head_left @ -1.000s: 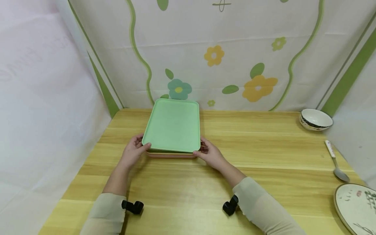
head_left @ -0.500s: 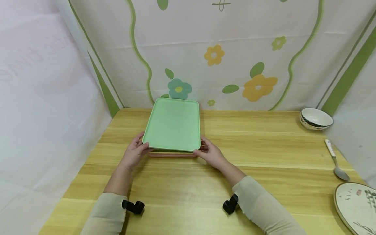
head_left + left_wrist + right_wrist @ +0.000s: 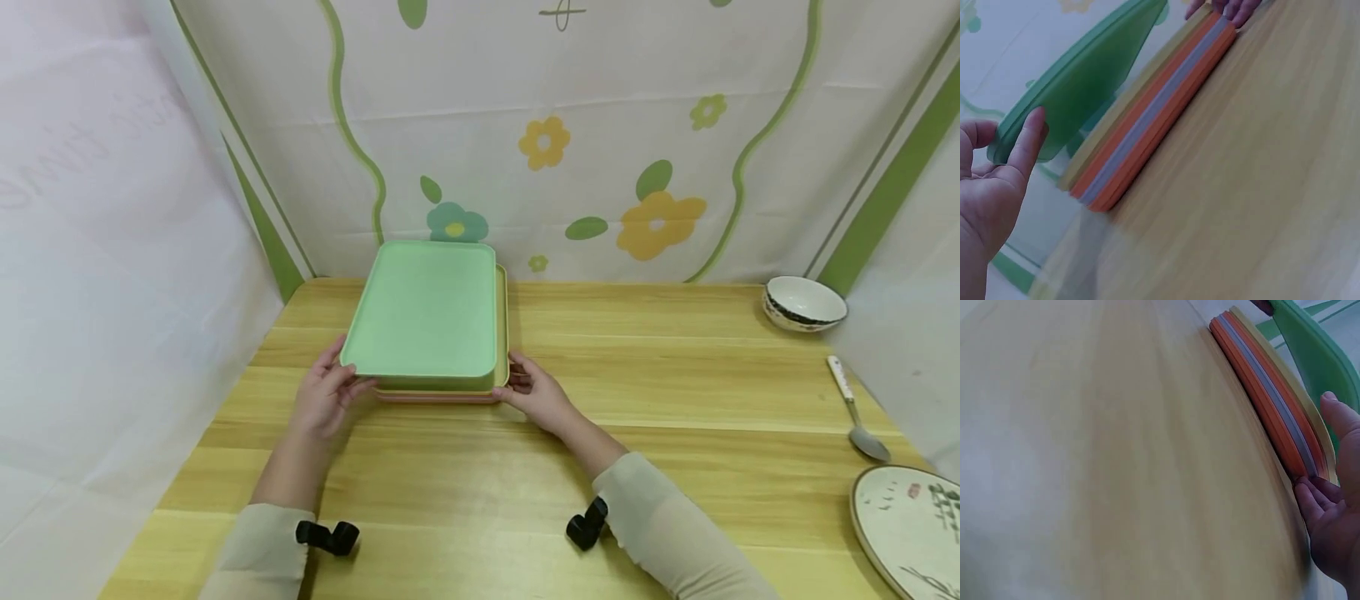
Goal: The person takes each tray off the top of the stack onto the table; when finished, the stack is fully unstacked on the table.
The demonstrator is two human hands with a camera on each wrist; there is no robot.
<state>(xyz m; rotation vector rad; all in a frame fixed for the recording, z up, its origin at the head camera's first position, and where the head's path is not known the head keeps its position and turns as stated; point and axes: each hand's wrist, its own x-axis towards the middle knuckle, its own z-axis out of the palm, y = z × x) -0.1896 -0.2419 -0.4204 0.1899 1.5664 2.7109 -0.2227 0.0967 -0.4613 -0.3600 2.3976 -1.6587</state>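
- The left hand (image 3: 322,396) pinches the near left corner of a light green, shallow rectangular tray (image 3: 420,308), its thumb on the rim and its other fingers underneath.
- The green tray is tilted above a neat stack of rectangular trays (image 3: 437,397) in the left half of the table; the left wrist view shows a gap between the 2 along the left side. Whether they touch on the right, I cannot tell.
- The green tray sits off to the left, so the right edge of a pale yellow rectangular tray (image 3: 502,333), topmost in the stack, shows beside it.
- Below the yellow layer, orange and lilac-grey bands show at the near side.
- The right hand (image 3: 543,400) grips the near right corner of the stack, its fingers curled against the side and its thumb up by the yellow rim.
- On the far right of the wood-grain table (image 3: 675,367) stands a white round bowl with a dark patterned outside (image 3: 805,302).
- Nearer lies a metal spoon with a white handle (image 3: 868,444), then a cream round plate with a brown rim (image 3: 907,525), partly out of view.
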